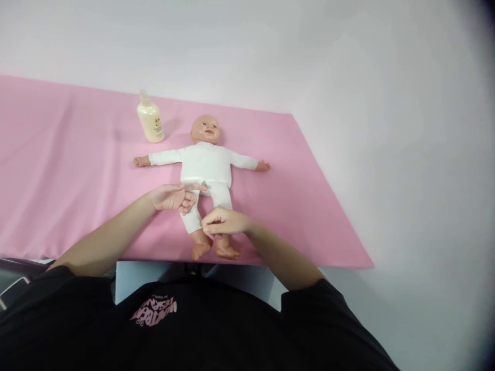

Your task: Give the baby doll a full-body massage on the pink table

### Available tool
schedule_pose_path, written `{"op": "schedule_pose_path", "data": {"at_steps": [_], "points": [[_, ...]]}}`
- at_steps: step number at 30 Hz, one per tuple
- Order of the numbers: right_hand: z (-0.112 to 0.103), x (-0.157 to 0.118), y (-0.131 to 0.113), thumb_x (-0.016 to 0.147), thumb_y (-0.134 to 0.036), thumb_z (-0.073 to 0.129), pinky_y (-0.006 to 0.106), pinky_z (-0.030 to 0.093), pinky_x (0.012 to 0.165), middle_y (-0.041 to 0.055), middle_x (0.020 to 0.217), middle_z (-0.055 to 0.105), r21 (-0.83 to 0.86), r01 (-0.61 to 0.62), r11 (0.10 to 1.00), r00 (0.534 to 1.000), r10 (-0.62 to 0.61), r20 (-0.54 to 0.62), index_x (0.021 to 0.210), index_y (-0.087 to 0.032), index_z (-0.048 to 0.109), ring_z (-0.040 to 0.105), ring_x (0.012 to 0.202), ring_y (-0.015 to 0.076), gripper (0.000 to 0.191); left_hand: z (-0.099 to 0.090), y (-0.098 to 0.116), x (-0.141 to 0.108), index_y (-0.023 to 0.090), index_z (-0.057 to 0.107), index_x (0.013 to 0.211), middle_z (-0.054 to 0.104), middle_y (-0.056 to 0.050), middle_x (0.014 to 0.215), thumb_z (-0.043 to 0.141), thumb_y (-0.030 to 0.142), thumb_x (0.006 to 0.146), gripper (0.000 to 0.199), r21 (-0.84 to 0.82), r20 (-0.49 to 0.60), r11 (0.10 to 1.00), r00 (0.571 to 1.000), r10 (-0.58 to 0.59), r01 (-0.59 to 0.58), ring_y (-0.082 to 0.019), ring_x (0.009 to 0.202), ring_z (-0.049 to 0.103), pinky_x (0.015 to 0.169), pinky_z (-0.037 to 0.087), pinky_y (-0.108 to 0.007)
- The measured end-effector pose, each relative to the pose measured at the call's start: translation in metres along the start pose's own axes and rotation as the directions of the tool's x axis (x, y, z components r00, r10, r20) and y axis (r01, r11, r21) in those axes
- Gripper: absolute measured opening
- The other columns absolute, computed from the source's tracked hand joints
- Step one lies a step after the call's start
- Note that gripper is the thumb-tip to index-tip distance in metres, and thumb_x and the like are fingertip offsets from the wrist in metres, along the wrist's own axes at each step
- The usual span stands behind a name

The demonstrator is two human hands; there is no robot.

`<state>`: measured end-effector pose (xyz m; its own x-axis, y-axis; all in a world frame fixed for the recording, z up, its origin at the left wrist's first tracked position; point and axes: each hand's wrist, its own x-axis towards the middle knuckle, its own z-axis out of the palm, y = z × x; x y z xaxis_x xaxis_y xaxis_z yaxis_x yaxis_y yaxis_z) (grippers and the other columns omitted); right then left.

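Note:
A baby doll with a white cloth body lies on its back, arms spread and head away from me. My left hand is over the doll's hip and thigh on the left. Its index finger stretches across to a small dark grey spot at the lower belly; the other fingers curl loosely around nothing visible. Over the lower legs is my right hand, its fingers bent and closed near the inner knee. What those fingers hold, if anything, is hidden. Both bare doll feet show below that hand.
A pump bottle of pale yellow liquid stands beyond the doll's arm, left of its head. Pink cloth covers the table, whose right edge slants toward me. A pale wall rises behind. A dark object with a light rim is at lower left.

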<state>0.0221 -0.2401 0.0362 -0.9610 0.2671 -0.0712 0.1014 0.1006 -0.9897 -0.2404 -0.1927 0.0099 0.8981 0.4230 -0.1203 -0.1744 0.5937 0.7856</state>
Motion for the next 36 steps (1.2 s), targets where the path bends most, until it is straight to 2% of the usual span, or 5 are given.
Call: {"op": "schedule_pose_path", "data": {"at_steps": [11, 20, 25, 30, 36], "points": [[-0.031, 0.009, 0.026, 0.099, -0.049, 0.05, 0.029, 0.048, 0.081, -0.0002, 0.072, 0.062, -0.229, 0.107, 0.968, 0.443, -0.252, -0.86, 0.07, -0.021, 0.059, 0.059, 0.077, 0.0149, 0.041, -0.004, 0.01, 0.004, 0.015, 0.064, 0.13, 0.073, -0.009, 0.095, 0.074, 0.041, 0.083, 0.055, 0.08, -0.342, 0.973, 0.912, 0.229, -0.214, -0.02, 0.076, 0.071, 0.067, 0.055, -0.029], [-0.08, 0.0, 0.054, 0.094, -0.031, 0.049, 0.042, 0.046, 0.113, 0.0116, 0.11, 0.068, -0.616, -0.256, 0.745, 0.319, -0.536, -0.781, 0.098, -0.02, 0.064, 0.063, 0.116, 0.0253, 0.018, -0.013, 0.078, 0.079, 0.017, 0.063, 0.116, 0.069, -0.008, 0.127, 0.059, 0.011, 0.09, 0.027, 0.665, -0.663, 0.711, 0.256, 0.703, -0.229, -0.018, 0.111, 0.069, 0.092, 0.054, -0.027], [-0.117, -0.018, 0.074, 0.094, -0.027, 0.051, 0.048, 0.027, 0.132, 0.0213, 0.15, 0.056, -0.442, -0.59, 0.675, 0.229, -0.386, -0.894, 0.134, -0.013, 0.06, 0.043, 0.152, 0.0289, 0.043, -0.043, 0.1, 0.127, 0.015, 0.056, 0.129, 0.061, -0.015, 0.144, 0.052, 0.017, 0.102, 0.028, 0.801, -0.592, 0.594, 0.056, 0.804, -0.076, -0.022, 0.138, 0.057, 0.116, 0.045, -0.03], [-0.138, -0.038, 0.088, 0.096, -0.039, 0.054, 0.065, 0.022, 0.129, 0.0237, 0.176, 0.02, -0.051, -0.708, 0.705, -0.027, -0.099, -0.995, 0.159, -0.015, 0.042, 0.018, 0.164, 0.0429, 0.068, -0.082, 0.085, 0.137, 0.009, 0.057, 0.134, 0.059, -0.023, 0.147, 0.05, 0.019, 0.104, 0.033, 0.86, -0.505, 0.488, 0.117, 0.855, 0.151, -0.023, 0.145, 0.053, 0.124, 0.036, -0.03], [-0.146, -0.047, 0.093, 0.098, -0.048, 0.045, 0.068, 0.024, 0.124, 0.0173, 0.156, 0.053, 0.019, -0.651, 0.759, -0.06, -0.027, -0.998, 0.131, -0.023, 0.065, 0.037, 0.152, 0.0392, 0.047, -0.102, 0.077, 0.123, 0.015, 0.049, 0.149, 0.055, -0.019, 0.158, 0.045, 0.034, 0.109, 0.045, 0.816, -0.568, 0.511, 0.214, 0.794, 0.27, -0.026, 0.149, 0.052, 0.125, 0.037, -0.036]]}}
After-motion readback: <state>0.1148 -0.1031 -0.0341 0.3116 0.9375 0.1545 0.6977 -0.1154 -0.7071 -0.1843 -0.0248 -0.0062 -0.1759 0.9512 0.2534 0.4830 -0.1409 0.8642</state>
